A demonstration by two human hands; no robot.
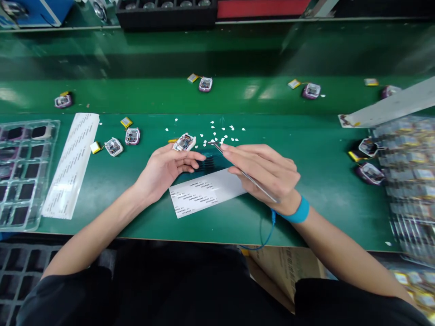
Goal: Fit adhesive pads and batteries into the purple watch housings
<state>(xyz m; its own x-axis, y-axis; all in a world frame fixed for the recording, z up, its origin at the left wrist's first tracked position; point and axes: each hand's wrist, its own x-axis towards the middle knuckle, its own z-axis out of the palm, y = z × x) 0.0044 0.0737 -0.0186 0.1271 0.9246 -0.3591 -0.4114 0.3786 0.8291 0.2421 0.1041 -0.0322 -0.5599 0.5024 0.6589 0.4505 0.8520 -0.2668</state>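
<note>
Near the middle of the green bench, my left hand holds a small white device with an exposed circuit board; a yellow battery shows beside it. My right hand, with a blue band at the wrist, grips thin metal tweezers. The tweezers' tip is near small white scraps scattered on the bench, just right of the device. Whether the tip holds anything is too small to tell. Below the hands lies a white printed sheet, partly under my right hand.
Open devices with batteries lie at left, along the back and at right. A clear tray and a printed strip lie at left. Stacked trays stand right. A blue cord hangs from my right wrist.
</note>
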